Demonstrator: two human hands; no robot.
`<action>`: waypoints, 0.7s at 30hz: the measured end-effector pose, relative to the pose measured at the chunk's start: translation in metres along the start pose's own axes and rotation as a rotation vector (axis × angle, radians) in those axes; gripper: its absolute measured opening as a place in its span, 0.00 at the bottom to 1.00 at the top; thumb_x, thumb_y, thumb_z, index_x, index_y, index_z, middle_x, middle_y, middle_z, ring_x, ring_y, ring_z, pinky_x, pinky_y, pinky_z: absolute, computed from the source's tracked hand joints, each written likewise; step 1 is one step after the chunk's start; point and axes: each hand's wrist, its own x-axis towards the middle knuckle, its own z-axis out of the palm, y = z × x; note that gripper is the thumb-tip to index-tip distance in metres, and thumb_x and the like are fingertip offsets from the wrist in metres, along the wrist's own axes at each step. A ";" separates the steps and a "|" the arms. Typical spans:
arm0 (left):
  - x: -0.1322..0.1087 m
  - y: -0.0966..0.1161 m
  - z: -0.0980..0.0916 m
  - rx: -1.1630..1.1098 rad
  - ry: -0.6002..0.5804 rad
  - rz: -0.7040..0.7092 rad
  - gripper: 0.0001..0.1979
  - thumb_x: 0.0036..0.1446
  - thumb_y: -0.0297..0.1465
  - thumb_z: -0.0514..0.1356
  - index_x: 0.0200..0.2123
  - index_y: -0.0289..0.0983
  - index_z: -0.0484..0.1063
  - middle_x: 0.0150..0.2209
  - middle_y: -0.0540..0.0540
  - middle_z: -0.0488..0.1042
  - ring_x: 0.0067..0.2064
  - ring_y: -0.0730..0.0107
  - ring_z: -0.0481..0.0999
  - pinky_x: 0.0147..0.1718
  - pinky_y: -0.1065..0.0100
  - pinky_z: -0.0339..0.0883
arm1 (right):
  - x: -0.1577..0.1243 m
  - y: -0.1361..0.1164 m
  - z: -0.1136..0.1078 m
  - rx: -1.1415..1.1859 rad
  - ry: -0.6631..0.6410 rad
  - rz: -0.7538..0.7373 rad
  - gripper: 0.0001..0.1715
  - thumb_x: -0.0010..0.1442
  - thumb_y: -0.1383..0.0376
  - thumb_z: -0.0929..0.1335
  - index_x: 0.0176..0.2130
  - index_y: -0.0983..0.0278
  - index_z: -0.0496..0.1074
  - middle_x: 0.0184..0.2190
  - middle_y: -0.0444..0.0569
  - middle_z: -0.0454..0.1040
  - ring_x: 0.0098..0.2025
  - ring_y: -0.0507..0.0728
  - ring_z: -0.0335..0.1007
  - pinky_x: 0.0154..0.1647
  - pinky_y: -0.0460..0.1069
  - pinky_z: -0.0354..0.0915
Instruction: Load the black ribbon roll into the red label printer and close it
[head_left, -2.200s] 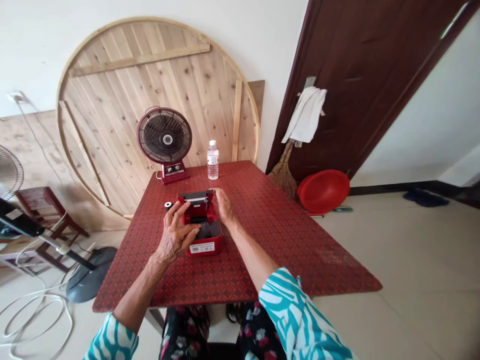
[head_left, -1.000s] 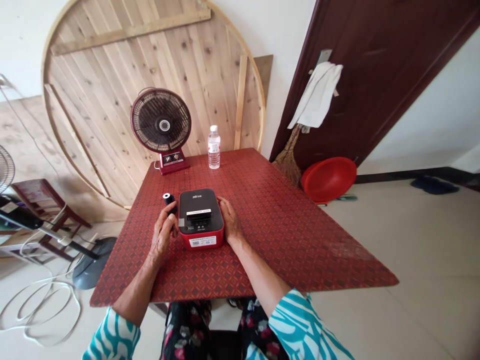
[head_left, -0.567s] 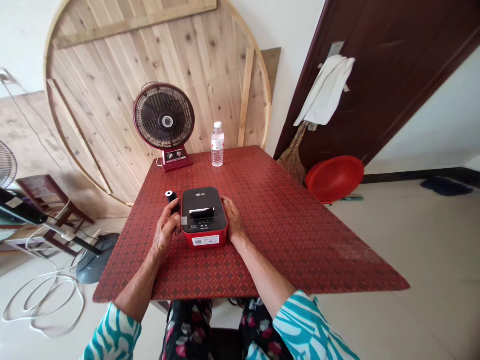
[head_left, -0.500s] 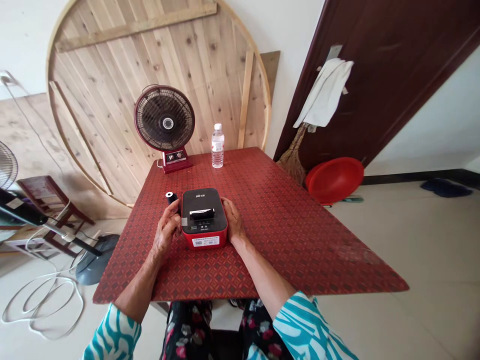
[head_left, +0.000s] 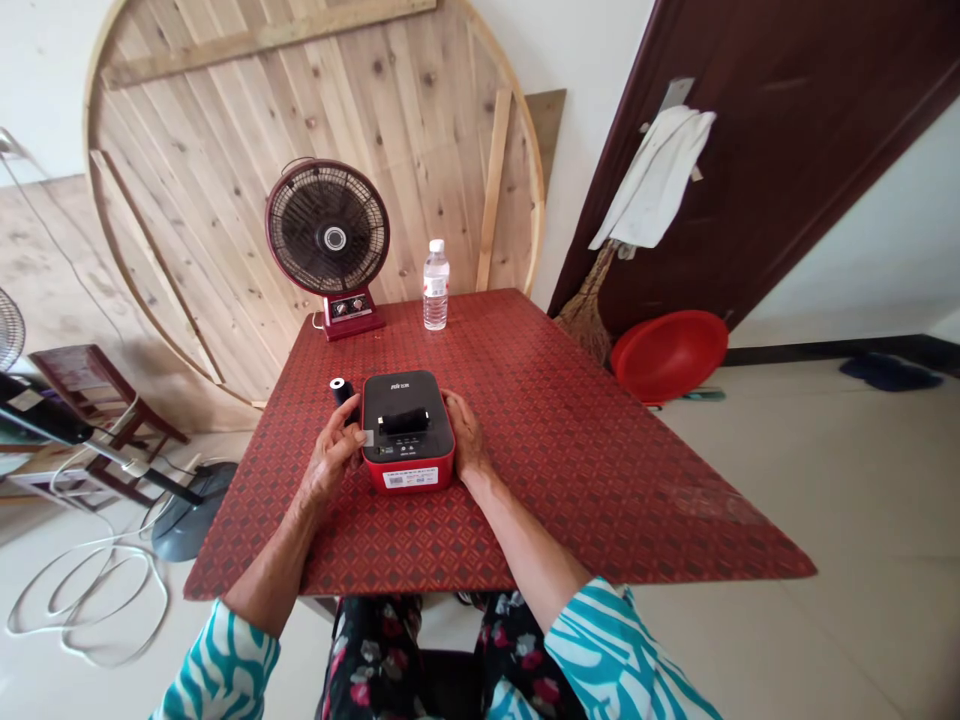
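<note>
A small box-shaped device (head_left: 409, 395) with a black top and red sides sits on the patterned red table (head_left: 585, 450). Along its right side lies my right hand (head_left: 466, 435), fingers together and pressed against it. My left hand (head_left: 339, 445) is at the left side, its thumb at a greyish piece of tape (head_left: 368, 438) on the edge and its index finger reaching forward. Across the device's top lies a black cylindrical piece (head_left: 403, 421) with a pale end. Just beyond my left fingers stands a black roll (head_left: 342, 396) with a white end. A white label (head_left: 410, 478) covers part of the front.
At the table's back stand a red desk fan (head_left: 330, 240) and a clear water bottle (head_left: 436, 290). A large round wooden board (head_left: 420, 130) leans behind. Red basins (head_left: 671, 350) and a broom (head_left: 589, 315) are at the right; a floor fan base (head_left: 191, 515) and loose cable lie left.
My left hand has shifted slightly, with the thumb closer to the tape at the device's edge. The black piece on top shows less white along it. The view has tilted a little.
</note>
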 end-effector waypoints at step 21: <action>0.003 -0.005 -0.003 -0.098 0.023 -0.113 0.34 0.43 0.29 0.63 0.57 0.36 0.62 0.19 0.57 0.65 0.15 0.81 0.61 0.12 0.77 0.52 | -0.001 0.014 0.005 0.048 0.031 -0.003 0.24 0.58 0.49 0.61 0.46 0.60 0.72 0.47 0.49 0.74 0.51 0.58 0.67 0.53 0.54 0.60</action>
